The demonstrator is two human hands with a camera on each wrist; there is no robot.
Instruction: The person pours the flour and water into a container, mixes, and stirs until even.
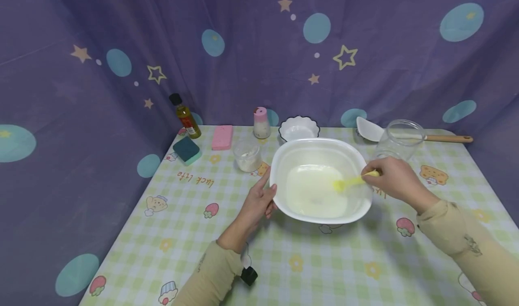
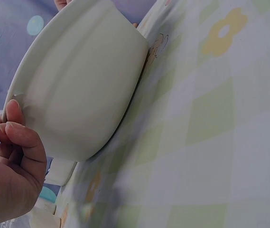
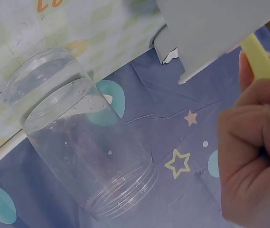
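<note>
A white basin (image 1: 275, 171) with a pale milky liquid (image 1: 312, 193) in it stands tilted a little over the table. At its left rim, my left hand (image 1: 257, 200) grips the edge; the left wrist view shows the thumb and curled fingers (image 2: 25, 137) at the rim. My right hand (image 1: 391, 177) pinches the handle of a small yellow utensil (image 1: 352, 182) over the right rim. The utensil's far end reaches the liquid, so its shape is unclear. Behind the right hand, a clear jar (image 3: 87, 137) stands close by.
Along the back are an oil bottle (image 1: 187, 119), pink sponge (image 1: 222, 137), green sponge (image 1: 187, 151), pink-capped shaker (image 1: 261, 123), scalloped bowl (image 1: 299, 128), small clear cup of white stuff (image 1: 247, 156) and white spatula (image 1: 446, 138). A black object (image 1: 249, 276) lies by the left sleeve.
</note>
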